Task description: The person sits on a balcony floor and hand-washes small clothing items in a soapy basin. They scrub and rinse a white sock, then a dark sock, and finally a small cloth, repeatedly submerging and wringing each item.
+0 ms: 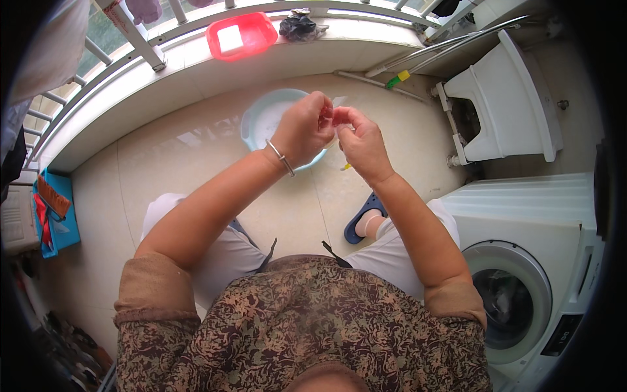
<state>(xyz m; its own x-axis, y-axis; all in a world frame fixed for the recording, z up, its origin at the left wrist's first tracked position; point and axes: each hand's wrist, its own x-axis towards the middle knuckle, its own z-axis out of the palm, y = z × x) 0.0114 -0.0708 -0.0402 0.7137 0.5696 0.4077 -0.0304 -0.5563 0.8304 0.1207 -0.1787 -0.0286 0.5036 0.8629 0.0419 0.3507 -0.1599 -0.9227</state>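
A light-blue plastic basin (249,115) with whitish, sudsy water stands on the tiled floor before me. My left hand (304,128), with a metal bangle at the wrist, is raised over the basin, its fingers curled. Close against it, my right hand (363,142) has thumb and index finger bent together above the basin's right edge. The fingertips of both hands meet or nearly meet. Whether something small is pinched between them is hidden by the fingers. Just below my right hand, a small yellow item (346,167) shows, partly covered.
On the ledge under the railing sit a red plastic tray (262,33) holding a white block (230,39), and a crumpled black plastic bag (298,25). Long poles (431,55) lean at right, near a white fixture (504,103) and a front-loading washing machine (529,210). A blue crate (67,213) stands left.
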